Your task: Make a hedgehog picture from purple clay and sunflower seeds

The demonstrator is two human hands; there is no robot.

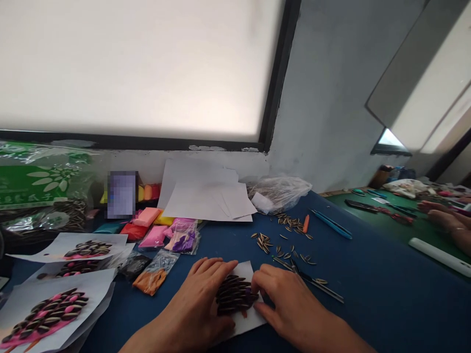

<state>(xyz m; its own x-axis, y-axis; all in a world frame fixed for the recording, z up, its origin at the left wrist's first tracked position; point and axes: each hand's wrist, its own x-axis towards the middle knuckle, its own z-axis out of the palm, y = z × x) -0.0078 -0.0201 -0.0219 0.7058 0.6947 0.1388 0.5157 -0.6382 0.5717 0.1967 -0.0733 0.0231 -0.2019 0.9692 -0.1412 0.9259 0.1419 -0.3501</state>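
Left hand (200,306): fingers (215,268) spread flat, pressing the left edge of a white paper sheet (247,321); nothing gripped.
Right hand (285,301): fingers (259,284) curled narrow, tips touching the right side of the seed cluster (233,295); whether one seed is pinched, cannot tell.
Seed cluster: dark striped seeds packed in overlapping rows on the sheet, between both hands, at 6 o'clock on the blue bench (375,289).
Tweezers (312,280): lying on the bench just at 2 o'clock of the right hand, untouched.
Loose seeds (281,242): scattered at 12 to 1 o'clock of the hands, near an orange stick (305,223).
Blue pens (331,224): further out at 2 o'clock.
Clay packets (162,233): pink, purple, orange, red, at 10 to 11 o'clock.
Blank papers (206,196): propped at 12 o'clock against the wall.
Seed bag (279,192): clear plastic, at 1 o'clock beside the papers.
Finished pieces (47,314): seed-on-pink shapes on sheets, at 9 o'clock.
Another person's hand (447,220): at 3 o'clock, on a green surface.
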